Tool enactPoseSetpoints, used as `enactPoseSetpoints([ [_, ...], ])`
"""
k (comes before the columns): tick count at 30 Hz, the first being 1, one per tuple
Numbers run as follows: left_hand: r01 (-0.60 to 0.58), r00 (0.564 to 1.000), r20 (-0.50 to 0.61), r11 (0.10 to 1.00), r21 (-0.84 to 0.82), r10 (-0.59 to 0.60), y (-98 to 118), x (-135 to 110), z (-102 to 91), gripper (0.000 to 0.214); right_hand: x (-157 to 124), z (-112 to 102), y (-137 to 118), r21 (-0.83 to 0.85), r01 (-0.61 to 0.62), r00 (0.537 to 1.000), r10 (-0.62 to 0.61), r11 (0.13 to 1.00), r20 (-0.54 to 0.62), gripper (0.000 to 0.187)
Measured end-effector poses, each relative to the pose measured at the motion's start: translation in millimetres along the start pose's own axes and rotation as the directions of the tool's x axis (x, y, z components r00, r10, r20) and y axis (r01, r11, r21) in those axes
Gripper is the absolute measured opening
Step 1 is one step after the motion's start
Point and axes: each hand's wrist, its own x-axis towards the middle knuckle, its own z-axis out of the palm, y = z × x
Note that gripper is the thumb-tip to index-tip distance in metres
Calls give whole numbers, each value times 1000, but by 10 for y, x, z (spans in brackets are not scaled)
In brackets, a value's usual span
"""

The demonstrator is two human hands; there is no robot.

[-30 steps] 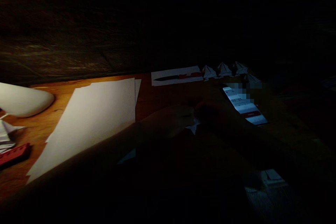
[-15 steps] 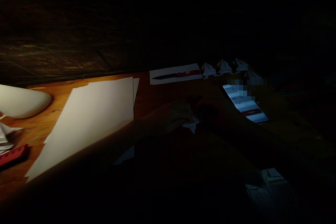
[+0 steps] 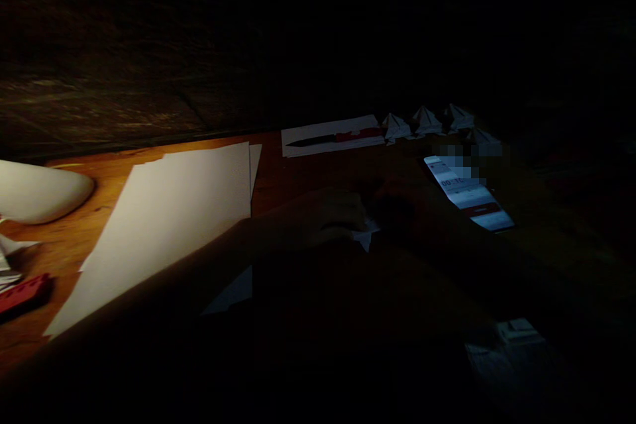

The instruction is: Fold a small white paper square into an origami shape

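Note:
In the dark middle of the head view, a small folded piece of white paper point(image 3: 366, 240) with pointed corners shows between my hands. My left hand point(image 3: 334, 215) comes from the left, its fingers curled and closed on the paper's left side. Deep shadow covers my right hand point(image 3: 397, 202); its dim outline looks curled at the paper's upper right side, with finger detail lost. Much of the folded piece is hidden by the hands and the dark.
White sheets point(image 3: 183, 205) lie left under lamplight, past a white rounded object point(image 3: 44, 192) and a red object point(image 3: 22, 293). Behind are a knife point(image 3: 332, 139) on paper and several folded paper shapes point(image 3: 427, 120). A lit phone point(image 3: 467, 192) lies right.
My left hand and the folded paper have shifted very slightly, with the paper a little further right. The view has tilted a touch. Both hands stay together at the paper.

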Motion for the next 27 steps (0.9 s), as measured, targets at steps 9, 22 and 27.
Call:
enactPoseSetpoints([
  [9,-36,998,-49,999,1,36,-18,-47,-16,11,0,-5,-38,14,-39,999,39,999,-2,21],
  [22,-35,999,-29,983,180,41,242,13,-19,20,3,5,-41,15,-31,999,32,999,-9,19],
  [27,-7,1000,-16,987,164,9,256,26,-15,23,7,6,-36,20,-18,1000,19,1000,-18,23],
])
